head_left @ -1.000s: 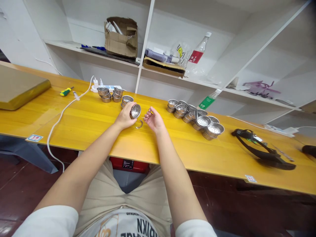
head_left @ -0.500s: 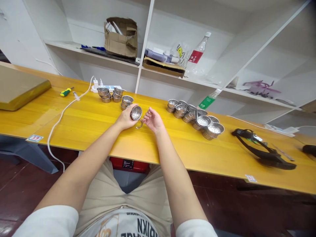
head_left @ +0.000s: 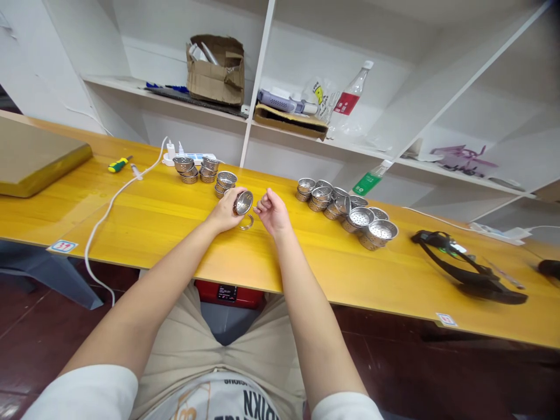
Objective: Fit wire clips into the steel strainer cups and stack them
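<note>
My left hand (head_left: 225,213) is wrapped round a small perforated metal strainer cup (head_left: 243,203), its open mouth tilted toward me. Just below the cup, a shiny curved metal ring (head_left: 247,222) shows near the tabletop; I cannot tell whether it is joined to the cup. To the right of the cup, a short gap away, my right hand (head_left: 273,214) has its fingers curled in with the thumb pressed to them. Whatever they may hold is hidden or too small to name. Behind my left hand stands a stack of similar strainer cups (head_left: 226,179).
More cup stacks stand at the left (head_left: 186,168) beside a white power strip (head_left: 199,159). A larger group of cups (head_left: 361,217) sits right of centre, with a green-labelled bottle (head_left: 368,182) behind. Further out are a screwdriver (head_left: 119,164), a white cable (head_left: 105,216) and a black headset (head_left: 468,268).
The cup in my left hand has turned slightly, so less of its inside shows. My right hand's fingers have curled closer together. The other cups stay put.
</note>
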Demonstrator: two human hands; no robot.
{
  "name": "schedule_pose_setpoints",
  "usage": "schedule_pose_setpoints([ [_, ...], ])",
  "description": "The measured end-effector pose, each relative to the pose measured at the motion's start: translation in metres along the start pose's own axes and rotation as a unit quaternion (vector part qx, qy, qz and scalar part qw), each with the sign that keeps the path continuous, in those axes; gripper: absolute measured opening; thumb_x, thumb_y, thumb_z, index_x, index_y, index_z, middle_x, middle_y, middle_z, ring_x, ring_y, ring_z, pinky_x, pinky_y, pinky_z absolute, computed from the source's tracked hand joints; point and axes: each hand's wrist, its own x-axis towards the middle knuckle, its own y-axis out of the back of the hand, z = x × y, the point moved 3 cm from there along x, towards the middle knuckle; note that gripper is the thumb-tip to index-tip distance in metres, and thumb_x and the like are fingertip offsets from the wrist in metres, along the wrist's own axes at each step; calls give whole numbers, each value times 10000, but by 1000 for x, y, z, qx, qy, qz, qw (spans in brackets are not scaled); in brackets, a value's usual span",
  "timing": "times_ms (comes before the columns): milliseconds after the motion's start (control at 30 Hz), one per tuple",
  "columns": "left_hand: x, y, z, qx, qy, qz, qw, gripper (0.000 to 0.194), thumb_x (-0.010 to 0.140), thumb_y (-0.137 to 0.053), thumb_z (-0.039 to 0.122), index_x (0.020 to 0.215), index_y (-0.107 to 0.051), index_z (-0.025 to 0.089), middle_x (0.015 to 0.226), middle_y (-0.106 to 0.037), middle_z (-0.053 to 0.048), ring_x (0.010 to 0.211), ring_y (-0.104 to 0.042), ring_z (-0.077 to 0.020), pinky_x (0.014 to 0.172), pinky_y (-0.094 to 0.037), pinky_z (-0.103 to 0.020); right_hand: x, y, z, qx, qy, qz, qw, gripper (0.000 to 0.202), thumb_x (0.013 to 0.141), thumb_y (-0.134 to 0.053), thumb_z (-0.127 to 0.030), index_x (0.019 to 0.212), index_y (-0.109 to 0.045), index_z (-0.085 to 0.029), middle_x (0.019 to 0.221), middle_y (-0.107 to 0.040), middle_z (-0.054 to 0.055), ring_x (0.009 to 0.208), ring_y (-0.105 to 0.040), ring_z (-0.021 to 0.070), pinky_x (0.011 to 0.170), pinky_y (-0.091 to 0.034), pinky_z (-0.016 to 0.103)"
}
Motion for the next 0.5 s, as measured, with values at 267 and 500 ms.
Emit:
schedule_pose_setpoints([
  [267,0,1,4,17,-29,-19,999,670,776,-710,105,1404,-507,220,1360,-642,-137,1322,-624,-286,1163,-499,-459,3,-2,10,-44,37,-2,998,445,880,-733,-571,690,-509,-236,643,-343,-55,603,-388,113,632,-432,250],
  [500,0,0,4,13,-31,-21,999,690,763,-720,108,1410,-515,226,1356,-645,-132,1305,-634,-292,1141,-516,-460,4,-3,11,-46,47,1,998,485,871,-760,-541,642,-465,-232,647,-375,-46,609,-396,111,623,-429,252],
])
